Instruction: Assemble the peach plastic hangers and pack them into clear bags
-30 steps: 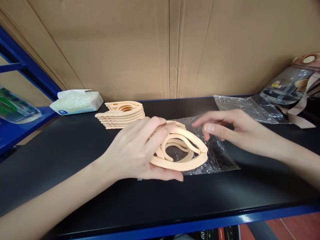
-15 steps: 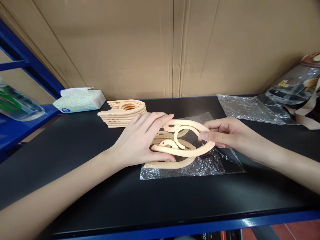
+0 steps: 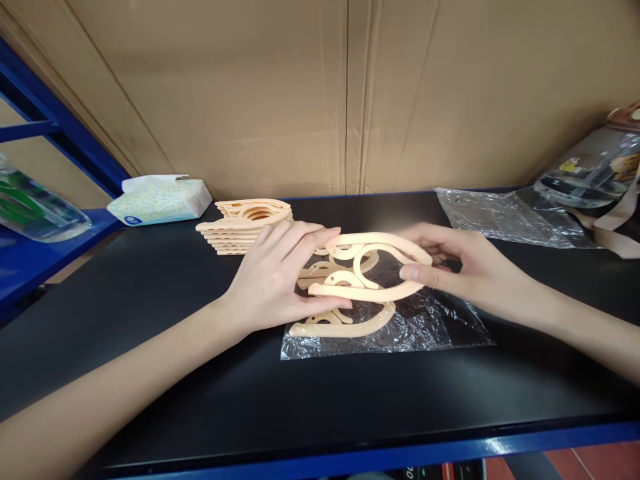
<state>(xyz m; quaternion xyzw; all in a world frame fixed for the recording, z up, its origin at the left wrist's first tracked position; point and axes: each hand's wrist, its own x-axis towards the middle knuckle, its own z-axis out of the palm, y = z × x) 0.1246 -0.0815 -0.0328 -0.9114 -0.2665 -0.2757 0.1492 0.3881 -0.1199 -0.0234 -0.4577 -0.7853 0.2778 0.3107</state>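
Observation:
A beige folding hanger, folded into a loop, is held between my two hands above the table. My left hand spans its left end, with fingers along the far arm and the thumb by the near arm. At the curved right end, my right hand pinches it with the thumb on top; its other fingers are partly hidden behind and blurred. Below, another beige hanger lies on or in a clear plastic bag; I cannot tell which. A stack of similar folded hangers stands behind my left hand.
On the black tabletop, a tissue pack sits at the back left. A second clear bag and a clear bottle with a strap are at the back right. Cardboard rises behind. A blue frame borders the left.
The held hanger has risen slightly and shifted a little right, showing more of the hanger beneath. My right hand's fingers have moved up and back around its end; my left hand has barely moved.

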